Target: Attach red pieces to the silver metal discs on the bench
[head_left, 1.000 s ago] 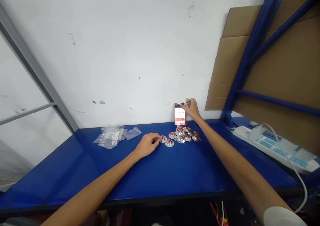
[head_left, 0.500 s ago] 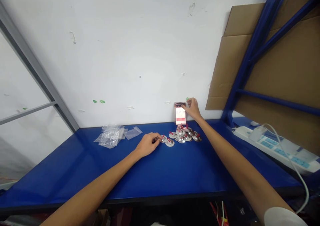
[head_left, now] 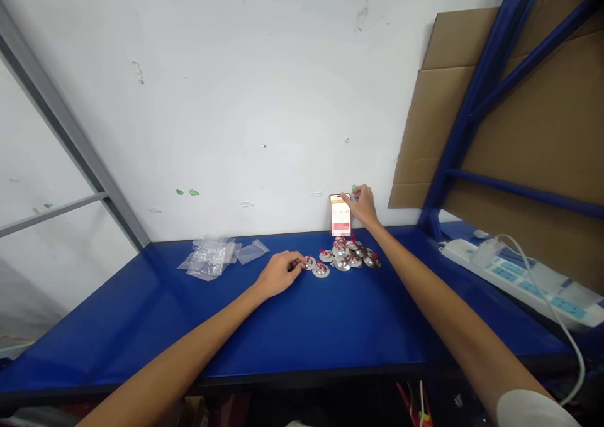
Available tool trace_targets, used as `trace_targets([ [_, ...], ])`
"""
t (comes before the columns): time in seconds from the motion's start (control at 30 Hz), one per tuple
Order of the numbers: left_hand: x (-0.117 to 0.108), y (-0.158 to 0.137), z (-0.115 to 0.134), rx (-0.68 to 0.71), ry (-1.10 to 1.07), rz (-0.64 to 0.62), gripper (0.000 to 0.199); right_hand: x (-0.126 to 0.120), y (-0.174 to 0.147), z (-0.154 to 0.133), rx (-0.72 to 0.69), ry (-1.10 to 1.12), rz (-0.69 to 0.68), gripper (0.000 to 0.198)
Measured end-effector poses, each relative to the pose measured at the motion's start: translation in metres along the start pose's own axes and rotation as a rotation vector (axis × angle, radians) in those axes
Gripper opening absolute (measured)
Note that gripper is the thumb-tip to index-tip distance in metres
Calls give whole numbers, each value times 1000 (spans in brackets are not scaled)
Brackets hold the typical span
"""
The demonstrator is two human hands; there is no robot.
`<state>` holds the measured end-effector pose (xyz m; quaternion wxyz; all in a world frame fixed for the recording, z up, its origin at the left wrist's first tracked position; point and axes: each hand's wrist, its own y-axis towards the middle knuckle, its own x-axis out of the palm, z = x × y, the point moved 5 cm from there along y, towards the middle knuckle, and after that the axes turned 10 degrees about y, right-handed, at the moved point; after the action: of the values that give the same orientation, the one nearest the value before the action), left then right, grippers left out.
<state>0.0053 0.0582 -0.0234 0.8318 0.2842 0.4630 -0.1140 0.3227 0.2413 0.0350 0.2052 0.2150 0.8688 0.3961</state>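
Note:
My left hand [head_left: 279, 273] rests on the blue table [head_left: 302, 326], fingers loosely curled with a gap to the thumb. Its fingertips are at the left edge of a silver finger cymbal [head_left: 309, 263] with a red cord; whether they touch is hard to tell. Another finger cymbal [head_left: 321, 270] lies beside it, and a pile of similar cymbals [head_left: 342, 262] sits just to the right. Behind the pile a phone [head_left: 340, 216] leans upright on the wall, screen lit and partly blurred. My right hand [head_left: 363, 207] is at the phone's upper right, one digit extended to the screen, the others bent.
Clear plastic bags [head_left: 210, 257] lie in a heap at the left, with a single flat bag [head_left: 252, 251] beside them. A white power strip [head_left: 523, 282] with a cable runs along the right. Blue metal posts [head_left: 465, 125] and cardboard [head_left: 443, 100] stand behind it.
The top of the phone screen has gone from a dark band to a light one with an orange strip. My right hand's digit has shifted very slightly; my left hand stays put.

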Motion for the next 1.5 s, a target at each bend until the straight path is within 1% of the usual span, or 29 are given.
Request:
trace_targets([
  [0.17, 1, 0, 0, 7, -6, 1, 24, 1, 1, 1, 35, -9, 3, 44],
  [0.3, 2, 0, -1, 8, 0, 1, 24, -1, -1, 3, -16, 28, -33, 40],
  [0.53, 1, 0, -1, 13, 12, 0, 23, -1, -2, 6, -79, -4, -52, 55],
  [0.7, 0, 0, 1, 5, 11, -8, 23, 0, -2, 4, -50, -12, -42, 49],
  [0.83, 1, 0, 0, 7, 1, -7, 23, 1, -2, 3, -5, -13, -13, 49],
  [0.97, 3, 0, -2, 12, -2, 5, 23, 1, -2, 4, -28, -4, -12, 49],
  [1.17, 1, 0, -1, 14, 10, 5, 23, 0, -2, 10, -77, 9, -59, 52],
  [1.3, 1, 0, -1, 7, 11, 4, 23, 0, -2, 8, -49, 25, -31, 47],
  [1.43, 2, 1, -2, 3, 15, 2, 23, 0, -1, 7, -27, 36, -20, 34],
  [1.5, 2, 1, -2, 8, 12, -1, 23, 0, -1, 8, -28, 30, -19, 33],
])
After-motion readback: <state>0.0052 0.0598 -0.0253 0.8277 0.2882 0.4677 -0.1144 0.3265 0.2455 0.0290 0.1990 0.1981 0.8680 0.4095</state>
